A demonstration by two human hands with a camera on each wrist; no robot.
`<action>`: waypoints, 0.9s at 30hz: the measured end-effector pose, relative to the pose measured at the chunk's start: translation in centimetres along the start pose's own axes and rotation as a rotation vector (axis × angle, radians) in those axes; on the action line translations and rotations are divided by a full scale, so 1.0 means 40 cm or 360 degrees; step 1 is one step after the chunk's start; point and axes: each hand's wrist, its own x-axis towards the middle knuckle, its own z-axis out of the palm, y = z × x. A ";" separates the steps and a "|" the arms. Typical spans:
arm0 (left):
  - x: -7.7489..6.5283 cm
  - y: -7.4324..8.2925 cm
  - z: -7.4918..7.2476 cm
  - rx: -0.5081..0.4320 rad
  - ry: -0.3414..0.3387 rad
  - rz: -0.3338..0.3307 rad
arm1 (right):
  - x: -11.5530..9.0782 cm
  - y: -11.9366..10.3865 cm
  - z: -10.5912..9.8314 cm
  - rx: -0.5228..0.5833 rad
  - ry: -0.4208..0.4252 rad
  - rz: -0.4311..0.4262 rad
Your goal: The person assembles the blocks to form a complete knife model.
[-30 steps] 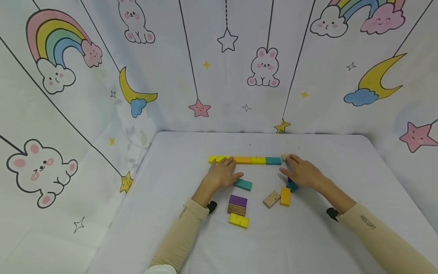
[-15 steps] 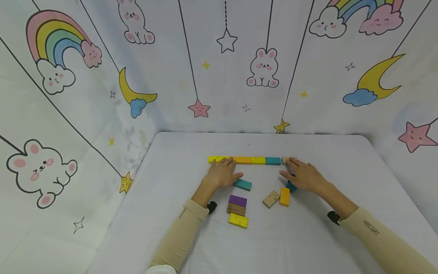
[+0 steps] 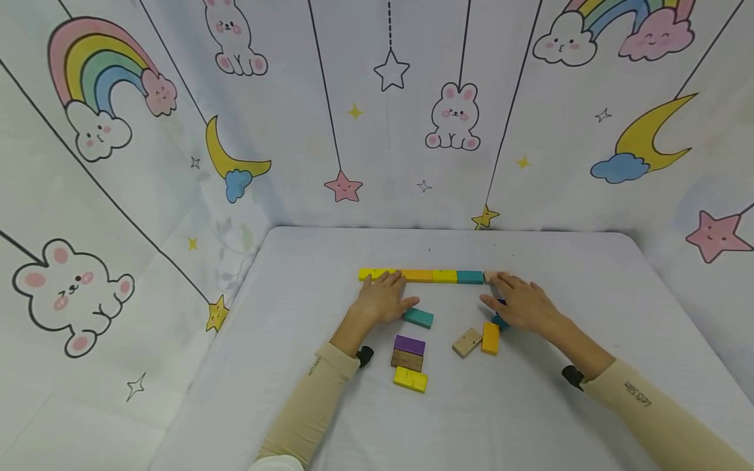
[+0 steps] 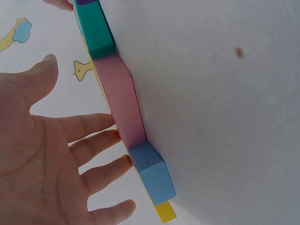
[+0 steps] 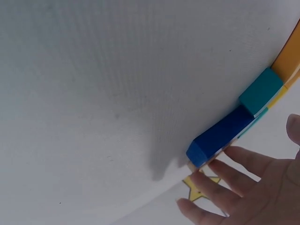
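- Yellow, orange and teal blocks (image 3: 442, 276) line up straight across the white tabletop (image 3: 294, 366).
- Your left hand (image 3: 379, 302), fingers spread wide, touches the row's left part.
- Your right hand (image 3: 526, 304), fingers apart, touches the pale block (image 3: 489, 277) at the row's right end.

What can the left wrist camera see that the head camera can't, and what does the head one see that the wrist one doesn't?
Only the left wrist view shows the pink rectangular block and, next to it, the light-blue rectangular block.

Only the head view shows the loose tan rectangular wooden block and the big striped rainbow printed at the left.

Both show the left hand, with its fingers at the row of coloured blocks, and part of the white printed backdrop.
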 end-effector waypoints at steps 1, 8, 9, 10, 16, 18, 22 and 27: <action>0.001 0.000 0.001 0.0000 0.0002 -0.0002 | 0.000 -0.001 0.000 -0.0001 -0.0001 0.0000; 0.005 0.000 0.007 0.0015 0.0008 -0.0019 | 0.004 -0.005 0.000 0.0002 0.0016 -0.0011; 0.005 0.000 0.007 0.0017 0.0006 -0.0021 | 0.004 -0.005 0.000 0.0004 0.0019 -0.0013; 0.006 0.000 0.008 0.0019 0.0005 -0.0023 | 0.004 -0.006 -0.001 0.0005 0.0022 -0.0016; 0.006 0.001 0.008 0.0016 -0.0005 -0.0027 | 0.001 -0.005 0.000 0.0000 0.0043 -0.0040; 0.006 0.001 0.007 0.0015 -0.0007 -0.0028 | 0.001 -0.004 0.001 0.0002 0.0046 -0.0050; 0.006 0.001 0.008 0.0025 0.0000 -0.0031 | 0.000 0.000 -0.001 0.0050 0.0027 -0.0058; 0.004 0.002 0.006 0.0034 0.0001 -0.0022 | -0.005 0.011 -0.009 0.0129 0.0010 -0.0025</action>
